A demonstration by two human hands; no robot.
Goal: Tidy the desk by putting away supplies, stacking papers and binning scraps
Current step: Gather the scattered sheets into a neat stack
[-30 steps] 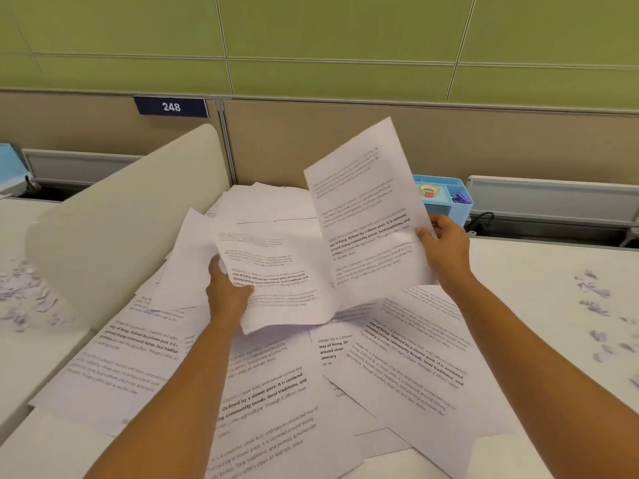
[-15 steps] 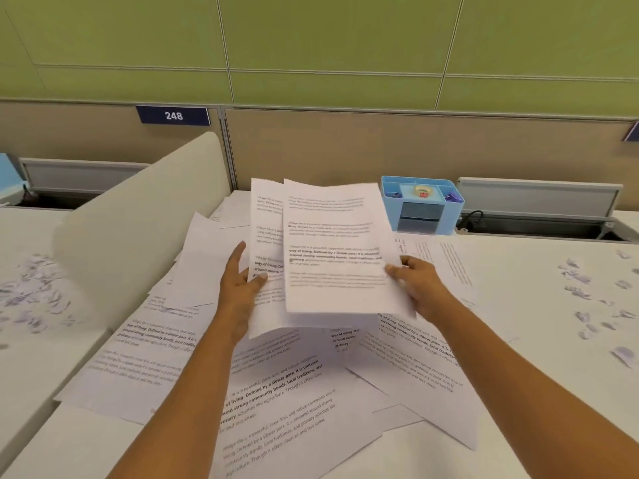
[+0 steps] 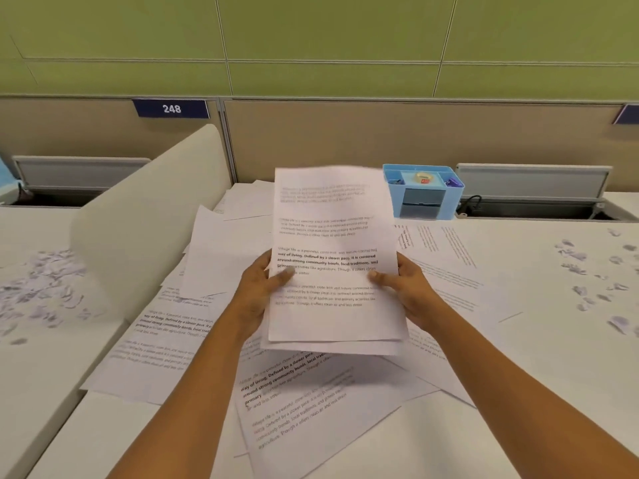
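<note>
So we're holding a stack (image 3: 333, 236) of printed pages up off the table (image 3: 553, 368) with both hands. The left hand (image 3: 257, 288) is gripping its left edge and the right hand (image 3: 408, 288) is gripping its right edge, each with a thumb pressing on the front page. The top of the stack is looking a bit blurry.

Under and around the hands, loose sheets (image 3: 311, 402) are lying all over each other at odd angles. Out past the right hand, torn scraps (image 3: 584, 271) are sitting scattered on the bare table. More are lying off to the left of the left hand, beyond a pale curved divider (image 3: 145, 219). Just beyond the right hand, behind the stack's top corner, a blue organizer (image 3: 423, 195) is standing at the back. We can't make out what's in it.
</note>
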